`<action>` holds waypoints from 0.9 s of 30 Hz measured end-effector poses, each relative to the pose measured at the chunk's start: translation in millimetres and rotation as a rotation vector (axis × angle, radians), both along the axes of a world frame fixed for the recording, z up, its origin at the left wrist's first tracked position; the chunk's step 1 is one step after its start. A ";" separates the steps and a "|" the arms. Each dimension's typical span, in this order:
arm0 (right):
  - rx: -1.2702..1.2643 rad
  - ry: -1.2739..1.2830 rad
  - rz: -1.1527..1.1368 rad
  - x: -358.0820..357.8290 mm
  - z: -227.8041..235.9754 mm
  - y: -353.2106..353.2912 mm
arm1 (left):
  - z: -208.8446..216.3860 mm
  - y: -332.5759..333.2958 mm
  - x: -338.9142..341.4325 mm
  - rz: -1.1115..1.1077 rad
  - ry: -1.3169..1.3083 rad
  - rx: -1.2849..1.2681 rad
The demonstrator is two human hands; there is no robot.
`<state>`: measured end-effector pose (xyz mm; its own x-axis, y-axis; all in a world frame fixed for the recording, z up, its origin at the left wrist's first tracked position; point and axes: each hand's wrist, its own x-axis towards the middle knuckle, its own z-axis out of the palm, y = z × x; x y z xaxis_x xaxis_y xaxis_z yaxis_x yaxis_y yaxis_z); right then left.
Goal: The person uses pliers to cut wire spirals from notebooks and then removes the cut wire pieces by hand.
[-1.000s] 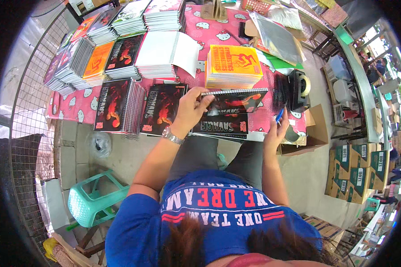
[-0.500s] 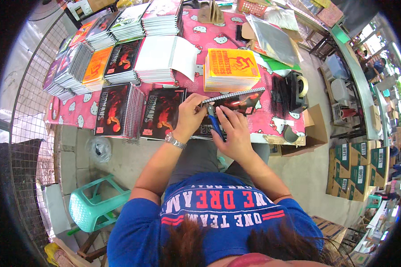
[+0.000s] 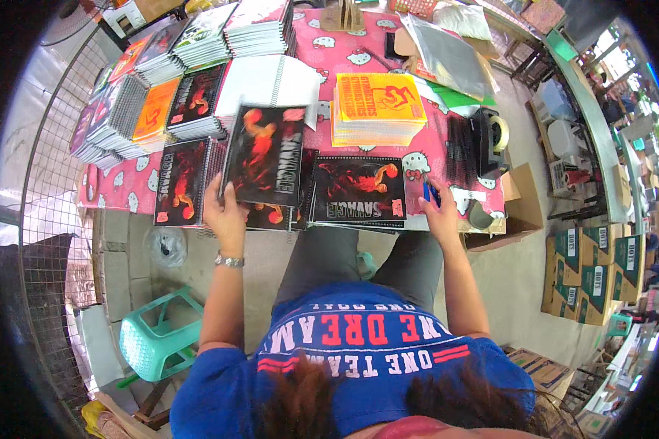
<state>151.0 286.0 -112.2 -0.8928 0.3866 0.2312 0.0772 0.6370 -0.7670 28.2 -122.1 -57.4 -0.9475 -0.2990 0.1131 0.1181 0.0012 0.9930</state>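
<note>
My left hand (image 3: 227,217) grips the lower left corner of a black spiral notebook (image 3: 262,157) with a red flaming figure. That notebook is raised and slightly blurred, above other black notebooks (image 3: 271,218) on the table. In my right hand (image 3: 442,214) are blue-handled pliers (image 3: 427,192), held near the table's front right. Between my hands lies another black notebook (image 3: 359,189), flat, with a row of holes along its far edge and no coil visible there. Left of my left hand, a black notebook stack (image 3: 180,186) shows its coils.
Orange notebooks (image 3: 378,106) are piled on the pink tablecloth (image 3: 417,162). Black coils (image 3: 459,150) lie beside a tape dispenser (image 3: 490,146). Tall notebook stacks (image 3: 260,33) fill the back left. A cardboard box (image 3: 523,197) stands off the right edge; a green stool (image 3: 161,333) is at lower left.
Both hands have moved apart from the notebook edge where the pliers were. My left hand has swung left with a notebook, and my right hand has drawn right with the pliers.
</note>
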 end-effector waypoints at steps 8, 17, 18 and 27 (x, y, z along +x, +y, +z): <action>0.340 -0.025 -0.295 -66.4 -37.7 83.7 | -44.0 -17.8 16.6 -0.015 -0.117 -1.307; 0.766 -0.414 -0.377 -128.0 -37.4 122.8 | -6.8 103.7 -36.9 -0.440 0.403 -1.055; 0.671 -0.460 -0.378 -133.8 -28.6 115.6 | -12.1 130.0 -41.2 -0.552 0.427 -0.902; -0.139 0.042 -0.357 -91.6 53.2 115.8 | -55.7 220.2 -61.1 -0.811 0.207 -0.892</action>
<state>59.4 401.8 -59.0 -0.6874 0.7014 0.1885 0.2415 0.4655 -0.8515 -32.9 98.1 -113.1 -0.7631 0.6294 0.1469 0.5568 0.5247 0.6439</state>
